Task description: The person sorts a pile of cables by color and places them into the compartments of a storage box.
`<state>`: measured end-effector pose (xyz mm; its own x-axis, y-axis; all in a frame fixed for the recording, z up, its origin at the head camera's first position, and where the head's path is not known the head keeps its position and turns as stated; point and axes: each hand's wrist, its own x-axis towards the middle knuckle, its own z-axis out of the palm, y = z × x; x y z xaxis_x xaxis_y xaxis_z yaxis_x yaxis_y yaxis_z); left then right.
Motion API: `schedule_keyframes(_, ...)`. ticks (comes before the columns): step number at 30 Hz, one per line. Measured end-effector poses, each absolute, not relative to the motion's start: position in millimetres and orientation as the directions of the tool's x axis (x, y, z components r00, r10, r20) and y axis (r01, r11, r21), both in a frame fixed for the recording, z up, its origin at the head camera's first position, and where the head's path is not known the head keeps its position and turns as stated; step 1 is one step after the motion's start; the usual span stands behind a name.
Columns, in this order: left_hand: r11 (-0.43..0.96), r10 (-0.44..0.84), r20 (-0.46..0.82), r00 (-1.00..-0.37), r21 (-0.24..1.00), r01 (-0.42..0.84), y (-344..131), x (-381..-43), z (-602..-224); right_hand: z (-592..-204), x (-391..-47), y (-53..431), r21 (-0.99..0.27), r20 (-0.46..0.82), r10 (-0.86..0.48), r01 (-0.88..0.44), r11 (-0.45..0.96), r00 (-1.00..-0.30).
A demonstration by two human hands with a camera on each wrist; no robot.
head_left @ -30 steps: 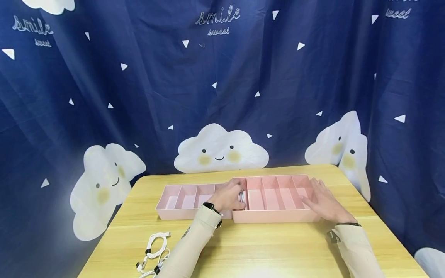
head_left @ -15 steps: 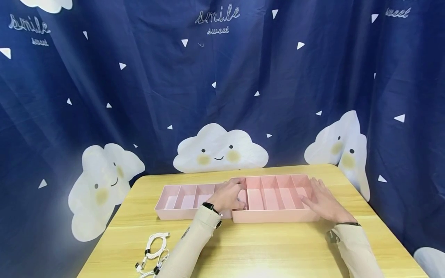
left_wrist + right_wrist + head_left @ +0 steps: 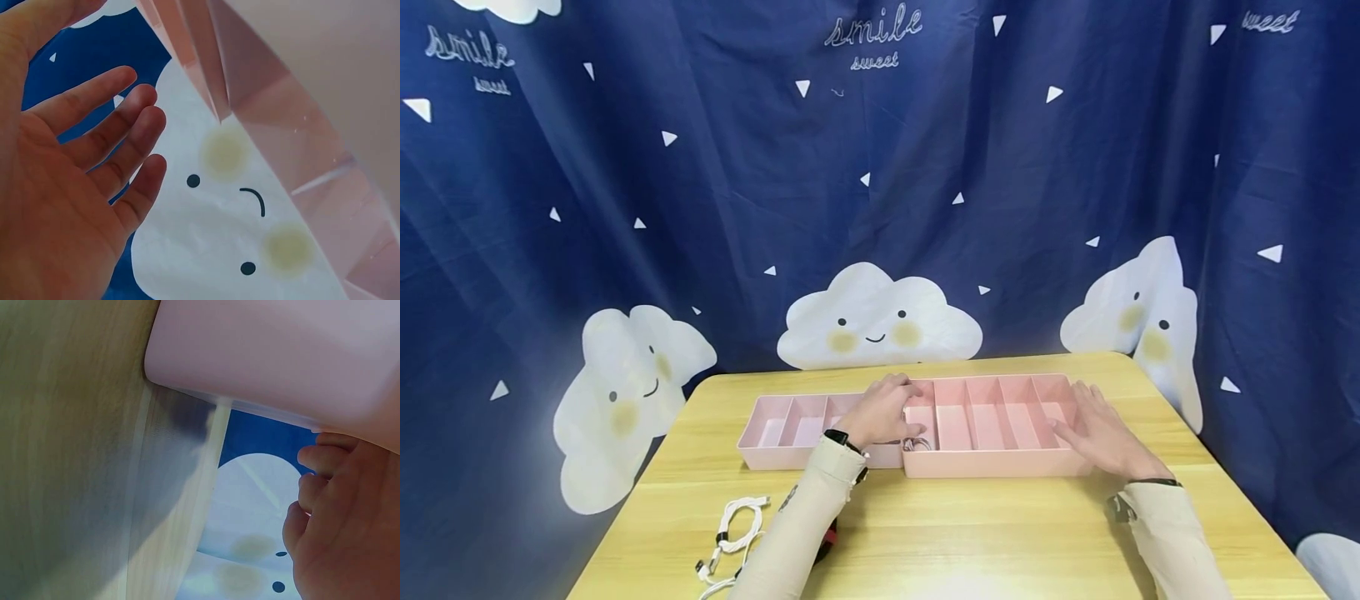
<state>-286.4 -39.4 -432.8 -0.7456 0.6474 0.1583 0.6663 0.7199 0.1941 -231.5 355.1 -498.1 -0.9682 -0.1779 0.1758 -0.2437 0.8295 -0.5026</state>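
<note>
A deeper pink divided organizer box (image 3: 1000,463) stands on the table, its left end against a paler pink one (image 3: 782,457). In its leftmost compartment lies a small coiled cable (image 3: 917,445), partly under my left hand (image 3: 883,412). That hand hovers over the compartment, fingers spread and holding nothing, as the left wrist view also shows. My right hand (image 3: 1108,437) holds the deeper pink box by its right end, the thumb over the rim inside and the fingers along the outside. In the right wrist view the fingers (image 3: 312,494) bend beside the box wall.
White cables (image 3: 741,525) bundled with black ties lie at the table's front left. A red and black thing (image 3: 829,540) shows partly behind my left sleeve. A blue curtain (image 3: 880,208) with clouds hangs behind the wooden table (image 3: 970,533).
My left hand has let go of the coiled cable, which now lies in the leftmost compartment, and has drawn slightly up and left. The right hand stays on the box end.
</note>
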Motion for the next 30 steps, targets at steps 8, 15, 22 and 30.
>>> schedule_keyframes(8,0.741,0.612,0.183,-0.769,0.206,0.639,-55,-285,-426,-497,-231,355,-0.495,0.183,-0.18,-0.249,0.832,-0.966)
schedule_keyframes(15,0.743,0.6,0.202,-0.774,0.217,0.632,-74,-280,-422,-495,-230,353,-0.49,0.189,-0.182,-0.253,0.834,-0.965)
schedule_keyframes(22,0.734,0.589,0.239,-0.772,0.239,0.635,-94,-271,-418,-493,-228,353,-0.484,0.182,-0.18,-0.247,0.839,-0.967)
schedule_keyframes(30,0.753,0.548,0.288,-0.785,0.238,0.613,-122,-262,-421,-492,-229,353,-0.454,0.179,-0.18,-0.243,0.857,-0.967)
